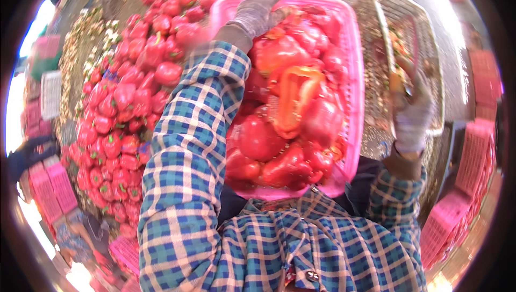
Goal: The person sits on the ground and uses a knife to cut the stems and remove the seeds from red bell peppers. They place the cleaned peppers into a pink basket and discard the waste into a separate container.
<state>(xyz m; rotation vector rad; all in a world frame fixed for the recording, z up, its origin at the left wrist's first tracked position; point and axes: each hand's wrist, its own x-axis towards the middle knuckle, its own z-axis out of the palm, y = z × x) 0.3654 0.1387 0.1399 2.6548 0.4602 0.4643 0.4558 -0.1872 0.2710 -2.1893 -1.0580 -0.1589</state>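
A pink plastic basket (354, 90) stands before me, heaped with cut red bell peppers (262, 137). One orange-red pepper half (296, 102) lies hollow side up on the heap. At the basket's far side is my gloved left hand (258, 14), thumb and fingers apart, its lower fingers by the peppers; nothing shows between them. Over the white plastic crate (437, 74) on the right is my gloved right hand (413, 110), blurred. It grips a small tool (396, 82) with a yellow-orange part and a metallic glint, perhaps a knife.
A large pile of whole red bell peppers (125, 94) spreads on the floor to the left. Pepper scraps (397, 42) lie in the white crate. Pink crates (475, 159) line the right side; other pink crates (52, 189) and a person (80, 235) are at the left edge.
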